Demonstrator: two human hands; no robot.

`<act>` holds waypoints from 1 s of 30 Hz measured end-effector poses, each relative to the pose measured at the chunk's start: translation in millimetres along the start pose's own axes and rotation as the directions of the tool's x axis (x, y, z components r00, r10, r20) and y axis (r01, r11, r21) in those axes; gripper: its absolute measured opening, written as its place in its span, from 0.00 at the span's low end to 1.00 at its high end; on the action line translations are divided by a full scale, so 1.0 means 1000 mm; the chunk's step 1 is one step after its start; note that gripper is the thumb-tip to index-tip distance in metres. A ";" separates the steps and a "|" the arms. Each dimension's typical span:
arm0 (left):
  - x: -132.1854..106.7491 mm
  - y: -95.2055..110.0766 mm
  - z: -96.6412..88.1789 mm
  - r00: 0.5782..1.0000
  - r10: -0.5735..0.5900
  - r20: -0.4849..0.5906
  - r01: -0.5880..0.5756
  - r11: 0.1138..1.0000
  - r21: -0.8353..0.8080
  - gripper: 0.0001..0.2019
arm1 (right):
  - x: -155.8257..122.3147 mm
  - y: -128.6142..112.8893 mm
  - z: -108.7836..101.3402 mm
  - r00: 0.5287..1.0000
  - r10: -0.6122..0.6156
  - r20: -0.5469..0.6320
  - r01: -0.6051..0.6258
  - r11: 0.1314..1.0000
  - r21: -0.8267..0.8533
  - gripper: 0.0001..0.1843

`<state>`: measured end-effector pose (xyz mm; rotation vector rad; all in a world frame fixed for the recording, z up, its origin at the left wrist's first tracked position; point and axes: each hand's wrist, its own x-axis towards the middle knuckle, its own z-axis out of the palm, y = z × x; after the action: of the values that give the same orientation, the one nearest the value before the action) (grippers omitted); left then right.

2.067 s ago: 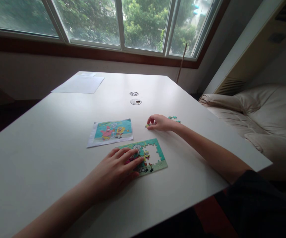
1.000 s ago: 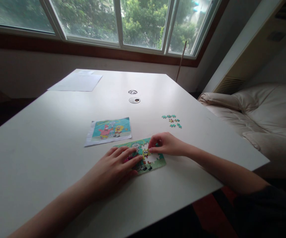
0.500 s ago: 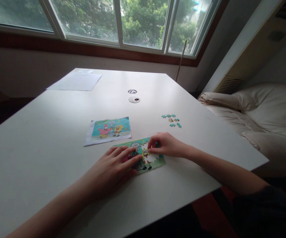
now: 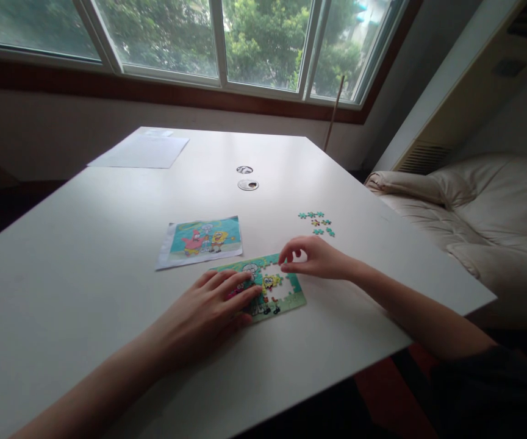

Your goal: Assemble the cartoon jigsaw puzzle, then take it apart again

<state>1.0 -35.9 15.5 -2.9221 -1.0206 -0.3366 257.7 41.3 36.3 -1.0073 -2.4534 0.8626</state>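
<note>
A partly built cartoon jigsaw (image 4: 288, 297) lies near the front edge of the white table (image 4: 85, 256), with a gap in its right half. My left hand (image 4: 208, 312) lies flat on the puzzle's left part, fingers stretched out. My right hand (image 4: 319, 258) hovers just above the puzzle's upper right corner. Its fingers are curved and apart, and I see nothing between them. A yellow character piece (image 4: 270, 281) sits at the left edge of the gap. Several loose teal pieces (image 4: 317, 222) lie behind the right hand.
A printed reference picture (image 4: 202, 239) lies just behind the puzzle. A sheet of paper (image 4: 139, 151) is at the far left, and two round cable ports (image 4: 247, 184) sit mid-table. A cream cushioned seat (image 4: 496, 213) stands right of the table; windows are behind.
My right hand brought a piece from the loose pile to the puzzle, pressed it into the gap, and has now lifted off it. My left hand stayed on the puzzle.
</note>
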 end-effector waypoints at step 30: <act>0.001 -0.011 0.004 0.993 -0.113 -0.039 0.112 0.993 -0.029 0.16 | 0.000 0.061 -0.048 0.985 0.061 -0.162 -0.100 0.965 -0.241 0.09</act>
<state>-3.8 -26.5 11.1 -2.8743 -1.1863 -0.4144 313.7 95.0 32.4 -1.2187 -2.4431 0.4864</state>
